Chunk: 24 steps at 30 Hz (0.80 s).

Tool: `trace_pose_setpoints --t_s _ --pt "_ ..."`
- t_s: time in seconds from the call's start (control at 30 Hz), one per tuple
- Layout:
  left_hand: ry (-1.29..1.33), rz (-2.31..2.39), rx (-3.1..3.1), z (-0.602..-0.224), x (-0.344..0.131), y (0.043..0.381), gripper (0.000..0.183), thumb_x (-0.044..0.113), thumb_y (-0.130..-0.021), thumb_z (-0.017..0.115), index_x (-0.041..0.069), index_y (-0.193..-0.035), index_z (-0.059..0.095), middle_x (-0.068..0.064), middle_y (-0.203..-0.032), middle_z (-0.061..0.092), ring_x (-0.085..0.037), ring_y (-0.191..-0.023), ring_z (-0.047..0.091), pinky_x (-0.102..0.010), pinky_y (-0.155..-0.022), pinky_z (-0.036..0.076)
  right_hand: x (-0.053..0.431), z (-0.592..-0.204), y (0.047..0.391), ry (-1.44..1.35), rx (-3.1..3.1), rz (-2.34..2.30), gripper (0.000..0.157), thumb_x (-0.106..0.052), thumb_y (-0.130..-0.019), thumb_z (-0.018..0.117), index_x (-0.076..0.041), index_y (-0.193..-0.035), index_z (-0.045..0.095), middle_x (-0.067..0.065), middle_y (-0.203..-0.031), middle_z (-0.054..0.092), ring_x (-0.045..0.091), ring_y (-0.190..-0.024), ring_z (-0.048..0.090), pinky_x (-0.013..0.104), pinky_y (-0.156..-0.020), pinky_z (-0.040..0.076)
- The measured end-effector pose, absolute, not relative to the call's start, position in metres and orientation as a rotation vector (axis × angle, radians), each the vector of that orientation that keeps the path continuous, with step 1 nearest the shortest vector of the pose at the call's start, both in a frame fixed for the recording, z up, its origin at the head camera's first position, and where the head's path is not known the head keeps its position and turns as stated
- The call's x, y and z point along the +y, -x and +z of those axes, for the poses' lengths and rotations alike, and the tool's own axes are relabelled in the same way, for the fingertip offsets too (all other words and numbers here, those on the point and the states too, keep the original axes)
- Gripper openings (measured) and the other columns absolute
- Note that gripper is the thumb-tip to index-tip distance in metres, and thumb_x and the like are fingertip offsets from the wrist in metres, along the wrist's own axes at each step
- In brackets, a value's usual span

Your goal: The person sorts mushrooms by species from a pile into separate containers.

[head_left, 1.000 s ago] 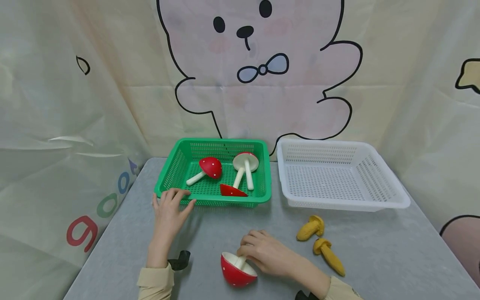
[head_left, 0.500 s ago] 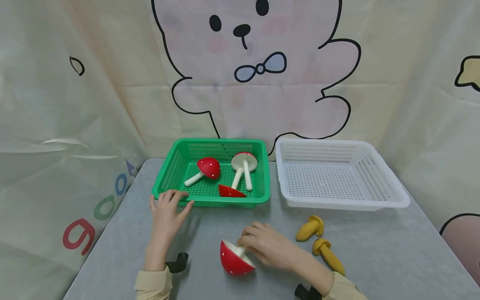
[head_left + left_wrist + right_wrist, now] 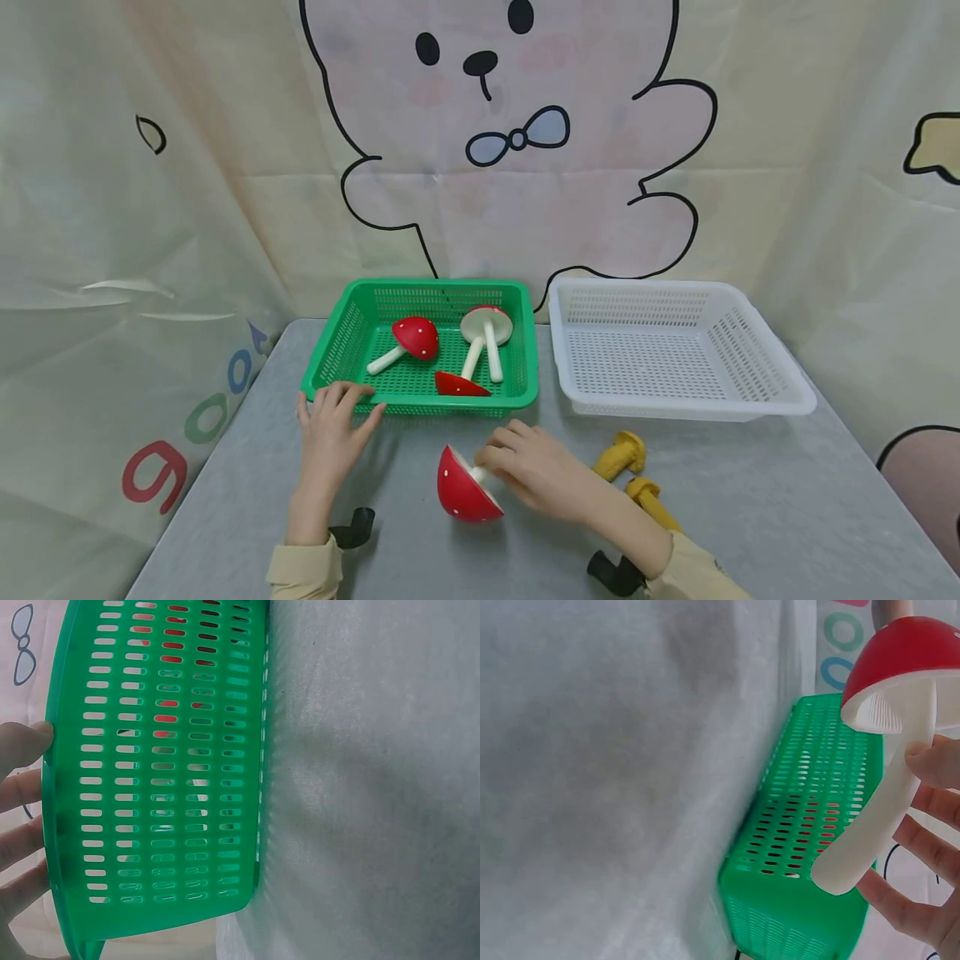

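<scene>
My right hand [image 3: 536, 467] pinches the pale stem of a red toy mushroom [image 3: 465, 490] with white dots, in front of the green basket [image 3: 442, 402]. In the right wrist view the thumb lies across the white stem [image 3: 870, 825], fingers behind it, the cap [image 3: 907, 664] at the top. My left hand [image 3: 333, 433] grips the green basket's near rim at its left corner. In the left wrist view its thumb [image 3: 34, 739] overlaps the rim and the fingers pass behind it. Inside the basket lie a dotted red mushroom [image 3: 417, 337] and two more mushrooms [image 3: 495, 323], [image 3: 459, 385] with stems crossing.
A white basket [image 3: 682, 407] stands right of the green one. Two yellow-brown toy mushrooms [image 3: 621, 455], [image 3: 651, 498] lie on the grey table [image 3: 787, 508], partly hidden by the right arm. A curtain with a printed bear [image 3: 525, 212] hangs close behind the baskets.
My right hand has raised the red mushroom upward in the head view, towards the green basket, and its cap has tilted more sideways. The left hand stays at the rim.
</scene>
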<state>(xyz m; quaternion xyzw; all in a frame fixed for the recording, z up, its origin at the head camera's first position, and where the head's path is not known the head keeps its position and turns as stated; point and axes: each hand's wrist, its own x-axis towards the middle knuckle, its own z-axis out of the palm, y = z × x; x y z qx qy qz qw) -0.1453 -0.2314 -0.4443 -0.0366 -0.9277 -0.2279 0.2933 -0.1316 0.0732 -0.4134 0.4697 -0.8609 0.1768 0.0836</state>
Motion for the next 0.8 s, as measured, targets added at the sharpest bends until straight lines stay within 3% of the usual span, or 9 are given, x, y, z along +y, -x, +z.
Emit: trace_pose_setpoints --t_s 0.8 --pt "0.09 -0.612 -2.503 -0.443 -0.233 0.144 0.024 0.025 -0.082 0.077 0.014 -0.102 0.069 -0.007 -0.101 0.06 -0.032 -0.106 0.051 -0.075 -0.108 0.013 0.065 -0.376 0.162 -1.277 -2.419 0.632 0.028 -0.017 -0.082 0.076 -0.02 -0.107 0.065 -0.005 -0.101 0.064 0.008 -0.091 0.056 0.019 -0.07 0.053"
